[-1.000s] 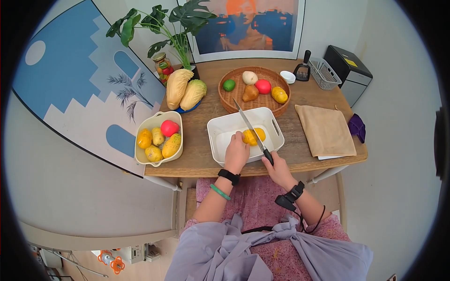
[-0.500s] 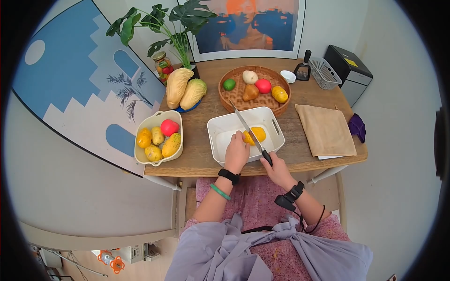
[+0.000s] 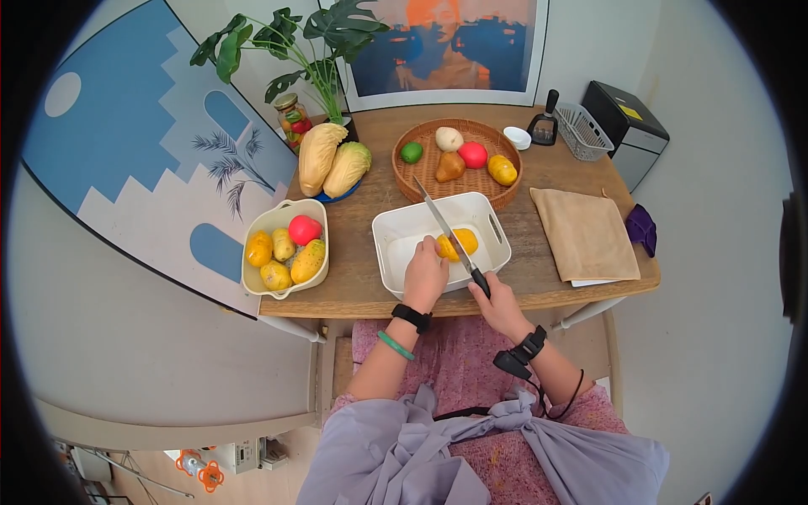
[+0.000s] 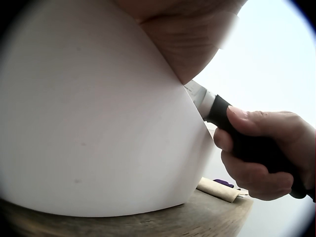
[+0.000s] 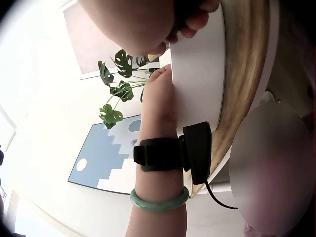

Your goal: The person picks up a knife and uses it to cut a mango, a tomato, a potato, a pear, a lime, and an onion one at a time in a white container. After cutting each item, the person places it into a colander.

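Note:
In the head view a long knife (image 3: 446,225) slants over a yellow fruit (image 3: 465,241) inside a white bin (image 3: 394,227). The right hand (image 3: 500,304) grips its black handle; the left wrist view shows that hand (image 4: 261,153) with fingers wrapped round the handle (image 4: 247,143). The left hand (image 3: 427,274) reaches over the bin's near wall and holds the fruit's left end with curled fingers, left of the blade. Blade and fruit overlap in view; how deep the blade sits cannot be told. The bin's wall hides the fruit in both wrist views.
Left of the bin stands a cream basket (image 3: 287,209) of fruit. Behind are a wicker tray (image 3: 406,188) with several fruits and two cabbages (image 3: 321,158). To the right lie a folded brown cloth (image 3: 584,236) and a purple cloth (image 3: 640,229). A grey basket (image 3: 583,135) stands farther back.
The knife's tip has shifted slightly left and back, and the right hand has drawn a little left with it. The left hand stays in place on the fruit.

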### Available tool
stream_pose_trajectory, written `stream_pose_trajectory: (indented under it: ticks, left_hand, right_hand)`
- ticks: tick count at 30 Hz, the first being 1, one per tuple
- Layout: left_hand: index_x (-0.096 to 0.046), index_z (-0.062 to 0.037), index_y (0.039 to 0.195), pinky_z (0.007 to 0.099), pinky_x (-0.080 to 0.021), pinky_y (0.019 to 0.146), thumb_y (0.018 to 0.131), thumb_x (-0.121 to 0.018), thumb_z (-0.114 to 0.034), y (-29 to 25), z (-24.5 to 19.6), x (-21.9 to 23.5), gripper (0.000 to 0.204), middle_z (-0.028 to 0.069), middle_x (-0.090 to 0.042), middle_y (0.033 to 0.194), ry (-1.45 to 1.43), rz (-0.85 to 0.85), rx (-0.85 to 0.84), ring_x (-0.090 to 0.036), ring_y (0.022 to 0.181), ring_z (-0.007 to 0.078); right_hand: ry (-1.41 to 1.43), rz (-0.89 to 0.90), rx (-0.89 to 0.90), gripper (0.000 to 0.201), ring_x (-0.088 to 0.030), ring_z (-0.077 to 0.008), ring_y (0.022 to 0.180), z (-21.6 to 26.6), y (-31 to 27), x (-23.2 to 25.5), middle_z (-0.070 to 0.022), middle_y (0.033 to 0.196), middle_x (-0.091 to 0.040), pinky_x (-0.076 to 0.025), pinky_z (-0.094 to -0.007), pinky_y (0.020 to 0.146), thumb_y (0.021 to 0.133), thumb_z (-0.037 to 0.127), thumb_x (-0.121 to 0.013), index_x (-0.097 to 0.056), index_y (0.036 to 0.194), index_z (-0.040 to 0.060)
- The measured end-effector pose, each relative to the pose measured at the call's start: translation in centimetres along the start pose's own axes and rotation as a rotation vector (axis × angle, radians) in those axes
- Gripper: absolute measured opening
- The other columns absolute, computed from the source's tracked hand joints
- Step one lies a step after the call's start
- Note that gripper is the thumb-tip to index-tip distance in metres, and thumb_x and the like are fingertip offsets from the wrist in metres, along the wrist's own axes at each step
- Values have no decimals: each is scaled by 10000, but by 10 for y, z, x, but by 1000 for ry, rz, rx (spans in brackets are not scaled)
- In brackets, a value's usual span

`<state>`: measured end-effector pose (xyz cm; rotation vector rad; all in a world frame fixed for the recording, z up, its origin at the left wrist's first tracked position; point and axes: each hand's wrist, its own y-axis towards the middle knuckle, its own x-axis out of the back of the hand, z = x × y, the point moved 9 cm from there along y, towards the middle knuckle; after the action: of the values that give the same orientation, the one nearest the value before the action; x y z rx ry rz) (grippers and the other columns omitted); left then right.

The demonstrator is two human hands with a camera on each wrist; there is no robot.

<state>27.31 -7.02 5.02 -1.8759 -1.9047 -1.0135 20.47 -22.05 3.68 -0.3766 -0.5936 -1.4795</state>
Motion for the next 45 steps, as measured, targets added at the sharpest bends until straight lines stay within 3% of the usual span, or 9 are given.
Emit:
stream_pose_trajectory:
  ticks: [25,28,30,33,36,45]
  left_hand:
    - [-487,-27,1009,449,-514,709,837,-653,-169,-2,-12,7,278,190,-604,967,100,-1,19,-628,852,375]
    - [-496,-21,1073,447,-516,724,842,-657,-202,0,-14,10,335,199,-599,994,97,-45,-5,-625,874,376]
    - [-474,-32,1200,447,-511,776,871,-637,-252,-1,-17,11,428,211,-582,1081,108,-76,-73,-609,936,396]
    - [-483,-30,1239,446,-512,792,870,-634,-250,0,-14,6,455,209,-581,1092,128,-36,-69,-608,950,395]
    - [-539,-11,1165,447,-512,774,847,-650,-224,0,-14,6,399,195,-587,1060,146,-34,-60,-616,918,368]
    - [-572,-42,1146,441,-514,761,863,-621,-213,-1,-16,4,335,178,-598,1030,164,-26,-95,-624,889,349]
  right_hand:
    - [50,-39,-18,311,-596,-468,706,-8,-2,5,-270,705,-590,-445,-484,599,955,283,-556,-475,929,-17]
    - [32,-56,-4,311,-595,-472,717,-9,-2,8,-272,712,-591,-446,-485,603,958,283,-551,-476,935,-17]
    - [45,-81,6,310,-596,-471,722,-8,-2,10,-273,720,-592,-447,-485,606,958,284,-550,-475,936,-16]
    - [44,-84,-1,310,-597,-470,730,-11,-3,12,-274,731,-594,-447,-486,610,960,288,-546,-472,940,-13]
    - [40,-81,-10,312,-597,-470,732,-15,-3,11,-272,736,-594,-448,-488,613,963,294,-543,-471,942,-9]
    - [39,-99,-2,316,-602,-467,743,-13,-3,13,-267,733,-598,-456,-480,623,964,298,-538,-475,944,-11]
